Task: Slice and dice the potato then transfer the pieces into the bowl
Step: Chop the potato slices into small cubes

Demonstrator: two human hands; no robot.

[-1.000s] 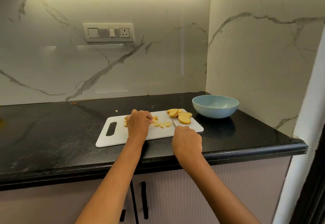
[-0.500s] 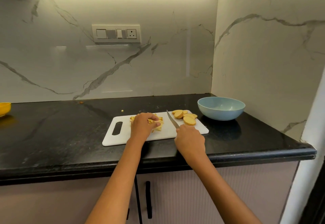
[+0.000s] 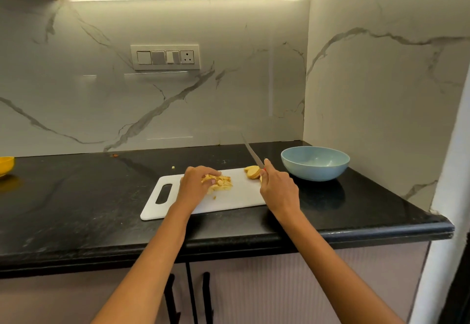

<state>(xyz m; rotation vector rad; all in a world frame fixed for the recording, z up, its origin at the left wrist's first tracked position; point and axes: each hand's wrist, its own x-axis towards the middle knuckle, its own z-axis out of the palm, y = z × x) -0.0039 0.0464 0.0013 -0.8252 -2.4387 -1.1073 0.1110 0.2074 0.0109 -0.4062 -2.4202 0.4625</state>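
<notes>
A white cutting board (image 3: 229, 200) lies on the black counter. My left hand (image 3: 194, 183) curls over a heap of diced potato pieces (image 3: 220, 183) at the board's middle and gathers them under its fingers. A small stack of round potato slices (image 3: 252, 171) sits at the board's far right corner. My right hand (image 3: 278, 188) grips the handle of a knife (image 3: 251, 154), whose blade points up and away to the left, lifted off the board. The light blue bowl (image 3: 315, 163) stands just right of the board and looks empty.
The black counter (image 3: 76, 196) runs left to a yellow bowl (image 3: 5, 165) at the frame's edge. A few potato crumbs lie behind the board. Marble walls close the back and right side. Cabinet doors with black handles (image 3: 207, 295) hang below the counter edge.
My right hand has lifted the knife up and to the right, away from the diced heap. My left hand has drawn the scattered diced pieces into a tighter heap.
</notes>
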